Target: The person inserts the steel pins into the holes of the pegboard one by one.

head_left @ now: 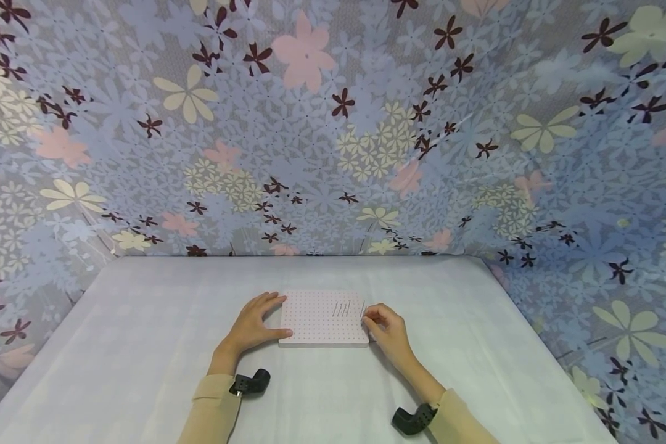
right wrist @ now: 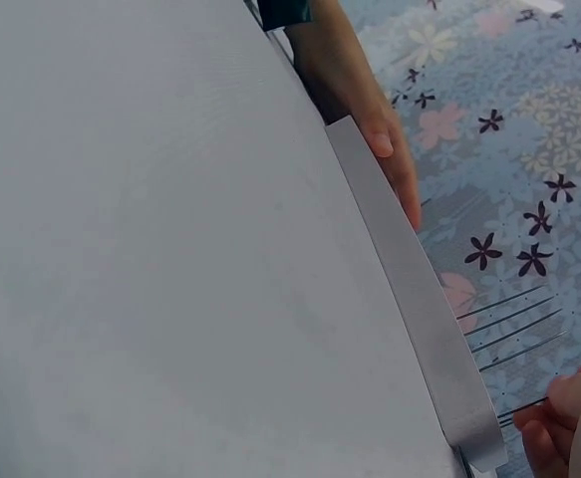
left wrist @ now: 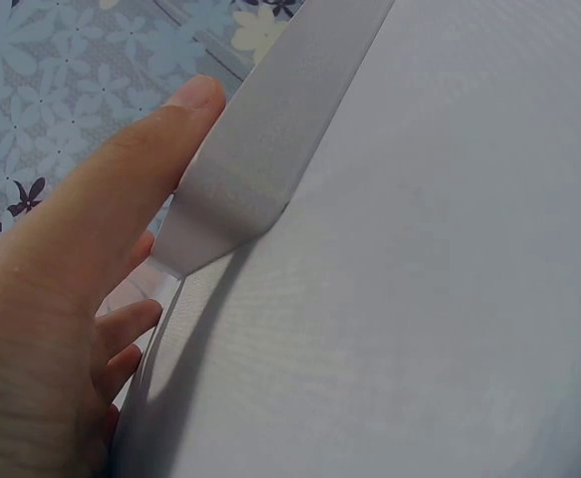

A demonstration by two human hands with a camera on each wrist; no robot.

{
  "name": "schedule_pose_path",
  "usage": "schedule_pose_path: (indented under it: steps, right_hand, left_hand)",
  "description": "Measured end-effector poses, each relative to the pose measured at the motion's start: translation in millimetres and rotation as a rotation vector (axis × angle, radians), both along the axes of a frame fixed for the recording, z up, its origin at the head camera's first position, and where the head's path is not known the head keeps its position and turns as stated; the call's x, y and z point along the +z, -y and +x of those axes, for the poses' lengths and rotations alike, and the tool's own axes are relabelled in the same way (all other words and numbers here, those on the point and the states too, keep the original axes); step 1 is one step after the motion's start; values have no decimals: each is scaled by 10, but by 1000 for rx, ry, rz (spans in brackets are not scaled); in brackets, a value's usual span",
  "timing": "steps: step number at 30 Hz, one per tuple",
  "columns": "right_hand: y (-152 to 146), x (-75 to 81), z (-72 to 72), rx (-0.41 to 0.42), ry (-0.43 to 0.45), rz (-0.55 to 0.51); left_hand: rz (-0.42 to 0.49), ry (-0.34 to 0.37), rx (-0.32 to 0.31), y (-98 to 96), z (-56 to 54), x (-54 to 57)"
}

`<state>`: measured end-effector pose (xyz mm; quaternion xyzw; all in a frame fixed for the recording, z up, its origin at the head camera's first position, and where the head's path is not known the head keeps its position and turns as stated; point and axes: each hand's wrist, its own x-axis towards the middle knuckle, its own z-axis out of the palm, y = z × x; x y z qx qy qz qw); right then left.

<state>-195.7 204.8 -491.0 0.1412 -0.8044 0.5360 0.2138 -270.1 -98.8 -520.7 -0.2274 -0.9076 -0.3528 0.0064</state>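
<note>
A white board (head_left: 308, 324) dotted with rows of small holes sits in front of me. My left hand (head_left: 251, 324) rests at its left end, thumb on the near left corner and fingers spread toward the far corner. In the left wrist view that thumb (left wrist: 160, 134) lies along the top edge of the board's side wall (left wrist: 255, 139). Several thin metal pins (head_left: 341, 309) stand in a row on the right half of the board. At the right edge, my right hand (head_left: 387, 333) pinches a thin metal pin (right wrist: 524, 409) between thumb and fingertips, with another pin close beside it.
The board lies on a table covered with a pale cloth (head_left: 161, 345). Behind and at the sides hangs a flowered fabric (head_left: 316, 135). Black wrist-worn devices sit on the left forearm (head_left: 250, 383) and the right forearm (head_left: 413, 420), by the beige sleeves.
</note>
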Motion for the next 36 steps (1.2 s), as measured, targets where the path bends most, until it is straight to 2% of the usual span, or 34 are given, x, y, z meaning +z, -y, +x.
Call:
schedule_pose_path:
  steps: [13, 18, 26, 36]
  right_hand:
    - [21, 17, 1, -27, 110, 0]
    - [21, 32, 19, -31, 117, 2]
    - [-17, 38, 53, -84, 171, -15]
    - [-47, 24, 32, -85, 131, -11]
  left_hand:
    - [7, 3, 5, 20, -6, 6]
    - [11, 4, -4, 19, -3, 5]
    - [17, -1, -14, 6, -6, -7]
    - [9, -3, -8, 21, -28, -30]
